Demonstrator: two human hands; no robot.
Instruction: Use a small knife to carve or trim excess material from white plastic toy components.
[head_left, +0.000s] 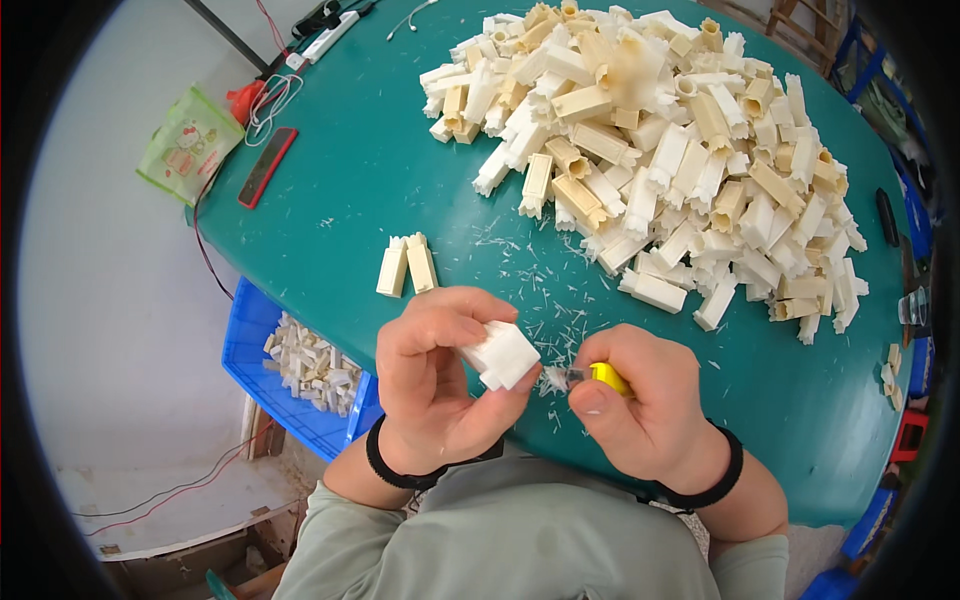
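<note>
My left hand (pixel 430 375) is closed around a white plastic block-shaped piece (pixel 506 356), its squared end turned toward my other hand. In my right hand (pixel 640 400) I grip a yellow-handled utility knife (pixel 608 377), whose short blade end points at the piece; a small gap seems to lie between them. Thin white shavings (pixel 545 290) are scattered over the table just beyond my hands. Two cream hollow pieces (pixel 392 268) stand side by side behind my left hand.
A large heap of white and cream hollow pieces (pixel 680 160) covers the far right of the green table (pixel 330 210). A blue crate (pixel 245 340) of small pieces stands at the lower left. A red-edged phone (pixel 268 168), cables and a green bag (pixel 190 145) are far left.
</note>
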